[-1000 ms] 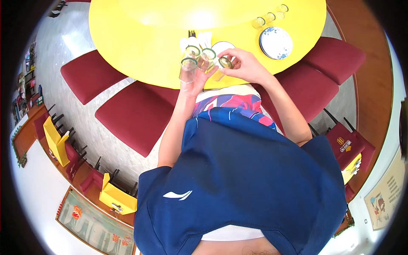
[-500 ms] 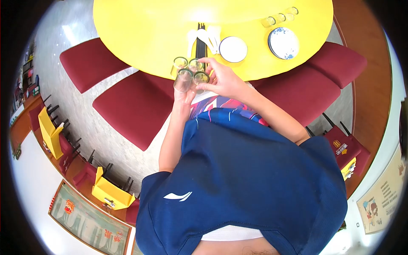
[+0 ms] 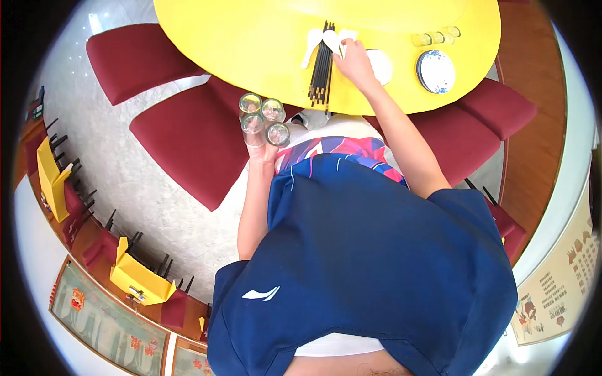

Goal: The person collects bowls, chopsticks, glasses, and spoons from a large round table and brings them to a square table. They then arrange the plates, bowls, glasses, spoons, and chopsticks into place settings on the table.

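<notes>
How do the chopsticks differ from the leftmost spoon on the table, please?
The chopsticks are black, whereas the spoon is white. The chopsticks look longer than the spoon. The chopsticks are straight and slim; the spoon has a broad bowl. Both lie on the yellow table.

Spoon left of chopsticks, plates right, on table

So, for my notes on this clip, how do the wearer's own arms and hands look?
The left hand and right hand are bare, with no gloves or watch visible. Short, loose dark blue sleeves end near the elbows, part of a dark blue shirt bearing a white logo.
</notes>
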